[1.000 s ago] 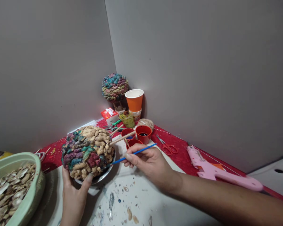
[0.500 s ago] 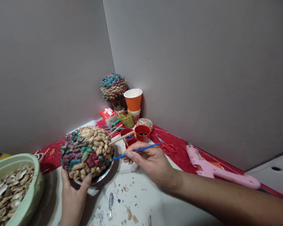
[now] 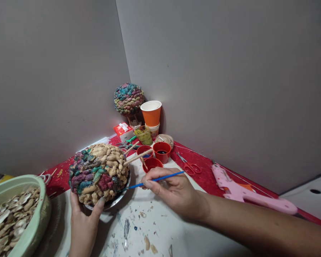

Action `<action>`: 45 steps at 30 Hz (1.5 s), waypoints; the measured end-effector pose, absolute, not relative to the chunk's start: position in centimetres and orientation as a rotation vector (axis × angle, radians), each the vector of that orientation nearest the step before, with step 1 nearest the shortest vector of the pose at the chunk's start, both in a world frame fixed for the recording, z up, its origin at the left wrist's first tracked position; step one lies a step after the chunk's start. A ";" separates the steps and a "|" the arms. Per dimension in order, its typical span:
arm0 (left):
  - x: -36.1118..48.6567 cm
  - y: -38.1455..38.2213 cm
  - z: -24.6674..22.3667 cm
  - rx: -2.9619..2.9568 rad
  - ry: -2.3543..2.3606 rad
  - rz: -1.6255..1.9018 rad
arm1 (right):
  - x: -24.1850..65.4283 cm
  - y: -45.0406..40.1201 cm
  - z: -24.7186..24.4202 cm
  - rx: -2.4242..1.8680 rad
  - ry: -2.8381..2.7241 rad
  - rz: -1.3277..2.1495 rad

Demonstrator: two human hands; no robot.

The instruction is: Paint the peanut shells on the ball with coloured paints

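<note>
A ball covered in peanut shells (image 3: pixel 108 157) rests tilted in a metal bowl (image 3: pixel 120 201). Its left and lower parts are painted purple, blue, green and red; the rest is bare tan, and sticks project from its right side. My left hand (image 3: pixel 84 221) grips the ball's lower edge, thumb in front, other fingers partly hidden behind. In my right hand (image 3: pixel 173 192) a blue paintbrush (image 3: pixel 163 177) is pinched, its tip at the ball's lower right side. Just beyond that hand stand red cups of paint (image 3: pixel 162 152), one partly covered by it.
A green basket of shells (image 3: pixel 40 217) stands at left. Behind are a finished shell ball (image 3: pixel 128 100), an orange paper cup (image 3: pixel 151 114), a twine ball (image 3: pixel 164 140) and a tissue pack (image 3: pixel 123 132). Red scissors (image 3: pixel 189 167) and a pink glue gun (image 3: pixel 251 198) lie right.
My right hand and the paintbrush have moved slightly down, and the tip now sits lower on the ball. More of the nearest red cup shows. My left hand and the ball have stayed put.
</note>
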State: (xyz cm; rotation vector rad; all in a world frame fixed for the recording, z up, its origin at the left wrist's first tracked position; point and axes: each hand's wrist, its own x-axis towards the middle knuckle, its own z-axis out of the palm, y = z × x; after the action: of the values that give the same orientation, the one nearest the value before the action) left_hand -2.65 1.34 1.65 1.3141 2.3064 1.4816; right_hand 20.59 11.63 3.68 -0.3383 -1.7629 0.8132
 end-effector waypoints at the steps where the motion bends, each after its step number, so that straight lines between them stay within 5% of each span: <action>1: -2.7 1.3 1.7 1.317 2.303 1.483 | 20.7 11.6 3.7 -0.334 -1.756 0.807; 45: -2.6 1.5 1.6 1.285 2.308 1.494 | 20.5 11.7 3.6 -0.221 -1.816 0.744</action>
State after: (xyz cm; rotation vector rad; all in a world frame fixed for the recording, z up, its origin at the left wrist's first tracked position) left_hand -2.57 1.49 1.63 1.2850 2.3078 1.4943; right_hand 20.52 11.74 3.59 -0.2214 -1.8161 0.7439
